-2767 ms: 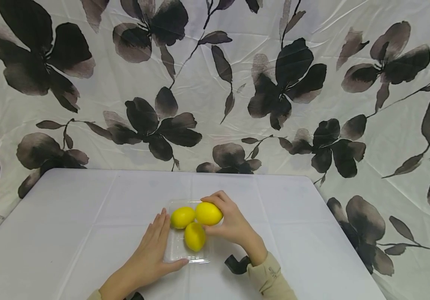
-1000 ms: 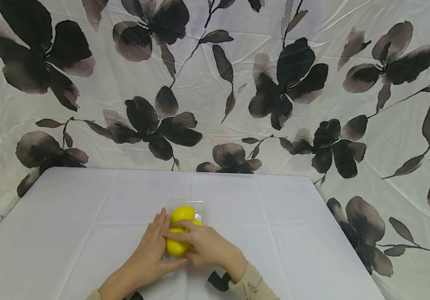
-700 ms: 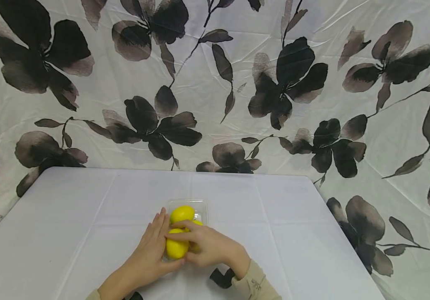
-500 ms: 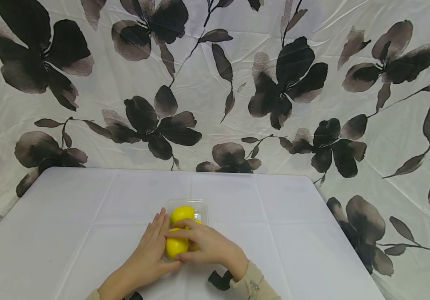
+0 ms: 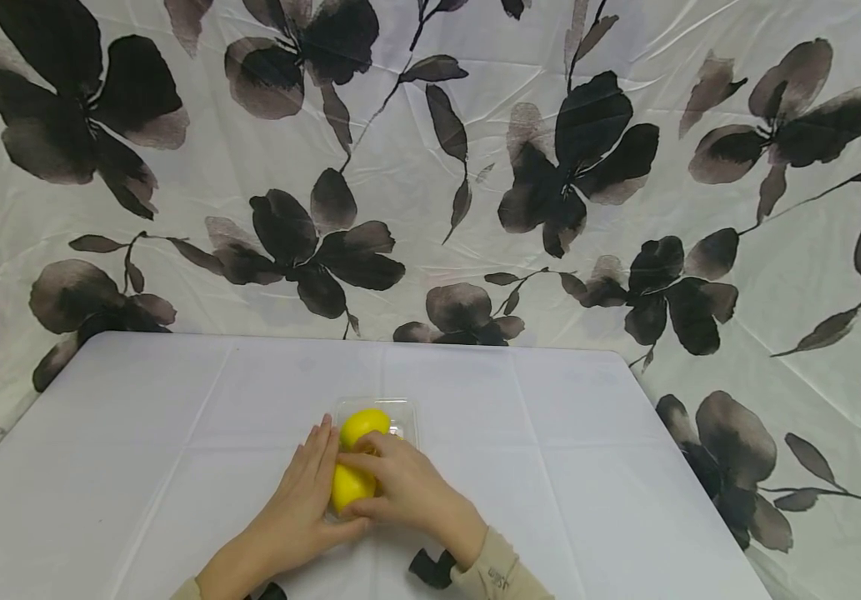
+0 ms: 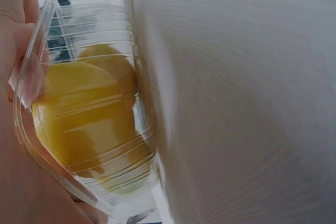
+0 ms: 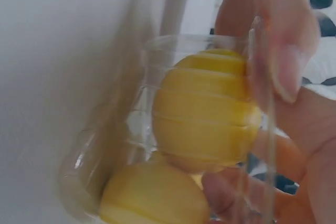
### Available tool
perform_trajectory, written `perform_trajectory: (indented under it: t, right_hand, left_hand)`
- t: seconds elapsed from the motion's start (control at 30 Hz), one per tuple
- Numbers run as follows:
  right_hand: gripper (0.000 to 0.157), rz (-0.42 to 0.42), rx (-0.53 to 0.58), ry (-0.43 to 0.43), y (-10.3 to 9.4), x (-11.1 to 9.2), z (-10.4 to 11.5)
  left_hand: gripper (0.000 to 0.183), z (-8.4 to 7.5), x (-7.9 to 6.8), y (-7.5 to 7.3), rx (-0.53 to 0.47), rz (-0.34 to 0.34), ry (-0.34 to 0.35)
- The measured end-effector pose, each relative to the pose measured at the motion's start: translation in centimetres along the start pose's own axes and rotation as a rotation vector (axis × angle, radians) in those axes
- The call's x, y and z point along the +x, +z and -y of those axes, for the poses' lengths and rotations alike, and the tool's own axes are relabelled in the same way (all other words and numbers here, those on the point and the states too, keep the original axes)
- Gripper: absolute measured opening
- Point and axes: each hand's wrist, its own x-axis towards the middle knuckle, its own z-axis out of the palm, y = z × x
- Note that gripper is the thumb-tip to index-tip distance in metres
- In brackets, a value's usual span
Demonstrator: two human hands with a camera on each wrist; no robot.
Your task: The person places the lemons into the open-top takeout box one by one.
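In the head view a clear plastic container (image 5: 403, 410) stands on the table with yellow lemons in it. The back lemon (image 5: 365, 427) is in plain sight, while the front lemon (image 5: 352, 488) is partly covered by my right hand (image 5: 411, 487). That hand's curled fingers and thumb grip the front lemon inside the container. My left hand (image 5: 298, 492) lies along the container's left side, its fingers straight and together. Through the ribbed wall, the left wrist view shows lemons (image 6: 84, 114) pressed close. Two lemons (image 7: 205, 111) show in the right wrist view, near my right fingers.
The container sits on a white-covered table (image 5: 175, 400), its back edge against a hanging cloth (image 5: 430, 192) with dark flowers. A black piece (image 5: 431, 568) is at my right wrist by the beige sleeve (image 5: 501, 575).
My right hand went from the back right lemon to the front left one. One lemon, seen before, is now hidden behind that hand. My left hand has stayed at the container's side.
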Motion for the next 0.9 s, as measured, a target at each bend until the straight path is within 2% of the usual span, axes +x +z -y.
perform_trajectory:
  t: [0.13, 0.3, 0.47, 0.7, 0.9]
  right_hand:
    - [0.061, -0.018, -0.048, -0.004, 0.16, 0.01, 0.14]
    - [0.053, -0.047, -0.082, -0.012, 0.19, 0.03, 0.28]
    - [0.048, -0.047, -0.073, -0.02, 0.23, 0.0, 0.28]
    - [0.049, -0.032, -0.052, -0.007, 0.46, 0.07, 0.16]
    - [0.048, -0.038, -0.064, 0.026, 0.47, 0.25, 0.35]
  left_hand:
    - [0.121, 0.03, 0.02, 0.12, 0.006, -0.009, 0.004]
    - [0.12, 0.01, 0.03, 0.18, 0.013, -0.016, 0.01]
    - [0.12, -0.04, -0.03, 0.14, 0.019, -0.012, 0.007]
    - [0.121, -0.11, -0.05, 0.05, 0.012, -0.01, 0.0]
    - [0.121, -0.21, -0.06, -0.02, 0.003, -0.007, -0.001]
